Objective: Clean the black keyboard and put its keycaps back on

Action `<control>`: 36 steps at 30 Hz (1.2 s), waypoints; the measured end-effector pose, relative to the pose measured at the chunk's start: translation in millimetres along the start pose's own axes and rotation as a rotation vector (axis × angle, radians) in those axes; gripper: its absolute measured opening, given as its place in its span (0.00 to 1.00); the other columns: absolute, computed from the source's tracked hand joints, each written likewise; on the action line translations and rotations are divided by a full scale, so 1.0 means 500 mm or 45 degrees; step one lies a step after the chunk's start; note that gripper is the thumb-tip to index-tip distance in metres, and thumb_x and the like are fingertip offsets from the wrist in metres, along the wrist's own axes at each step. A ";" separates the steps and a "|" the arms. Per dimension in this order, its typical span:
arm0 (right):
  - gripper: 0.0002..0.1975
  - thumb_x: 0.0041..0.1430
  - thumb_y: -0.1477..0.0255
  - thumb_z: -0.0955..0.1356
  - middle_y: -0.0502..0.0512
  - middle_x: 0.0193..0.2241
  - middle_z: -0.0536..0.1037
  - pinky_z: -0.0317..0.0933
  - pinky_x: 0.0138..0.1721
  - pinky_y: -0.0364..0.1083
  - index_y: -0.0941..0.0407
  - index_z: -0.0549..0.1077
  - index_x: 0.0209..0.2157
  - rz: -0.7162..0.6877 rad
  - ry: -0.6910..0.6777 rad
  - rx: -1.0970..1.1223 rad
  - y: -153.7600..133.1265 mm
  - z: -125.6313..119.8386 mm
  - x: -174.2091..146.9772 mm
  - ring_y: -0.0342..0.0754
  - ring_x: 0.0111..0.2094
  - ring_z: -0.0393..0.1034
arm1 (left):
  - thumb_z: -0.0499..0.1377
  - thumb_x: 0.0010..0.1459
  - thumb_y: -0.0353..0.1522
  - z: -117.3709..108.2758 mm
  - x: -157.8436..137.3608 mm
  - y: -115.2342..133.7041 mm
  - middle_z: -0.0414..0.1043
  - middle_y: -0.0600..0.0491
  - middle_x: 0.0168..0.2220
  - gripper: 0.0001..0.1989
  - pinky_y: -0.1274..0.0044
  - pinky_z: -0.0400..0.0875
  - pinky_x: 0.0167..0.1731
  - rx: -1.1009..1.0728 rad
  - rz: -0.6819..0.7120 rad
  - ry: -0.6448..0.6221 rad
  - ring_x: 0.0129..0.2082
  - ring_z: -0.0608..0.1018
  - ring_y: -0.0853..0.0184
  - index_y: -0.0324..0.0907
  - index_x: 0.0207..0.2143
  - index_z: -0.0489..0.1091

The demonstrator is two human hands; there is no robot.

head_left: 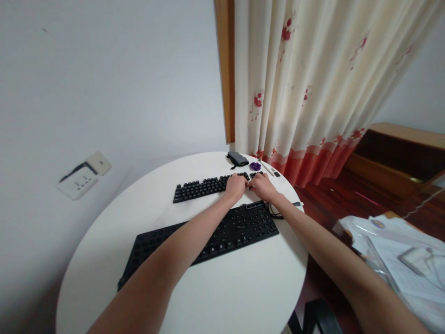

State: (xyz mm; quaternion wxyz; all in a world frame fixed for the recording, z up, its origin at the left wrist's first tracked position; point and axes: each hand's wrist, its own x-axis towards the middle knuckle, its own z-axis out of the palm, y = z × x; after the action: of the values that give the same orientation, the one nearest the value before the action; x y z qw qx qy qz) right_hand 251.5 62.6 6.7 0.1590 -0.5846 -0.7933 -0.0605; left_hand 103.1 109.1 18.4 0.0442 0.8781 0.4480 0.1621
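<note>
Toward the far side of the round white table, both my hands meet at the right end of rows of loose black keycaps. My left hand is closed, its fingertips over the keycaps and what they hold too small to make out. Just beside it, my right hand pinches a small dark piece that looks like a keycap. Below my wrists lies a black keyboard, tilted across the table, many of its key positions bare and a few caps on its near edge. My left forearm hides its middle.
Behind the keycaps lie a grey-black pouch, a purple crumpled item and a thin brush-like tool. A coiled cable sits at the right edge. A curtain hangs behind; papers lie lower right.
</note>
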 end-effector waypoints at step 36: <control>0.07 0.63 0.76 0.68 0.56 0.37 0.81 0.69 0.40 0.54 0.52 0.79 0.39 -0.104 0.348 0.880 -0.199 -0.022 -0.308 0.52 0.39 0.72 | 0.64 0.60 0.37 -0.059 -0.374 0.029 0.82 0.58 0.39 0.04 0.68 0.64 0.40 -0.322 0.136 0.127 0.37 0.71 0.62 0.51 0.35 0.81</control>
State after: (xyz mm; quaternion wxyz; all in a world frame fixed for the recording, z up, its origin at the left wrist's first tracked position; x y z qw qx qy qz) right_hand 200.1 -111.2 -23.6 0.4490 -0.4508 -0.7609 0.1272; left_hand 2.7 -51.5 3.8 0.1233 0.8790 0.3783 0.2629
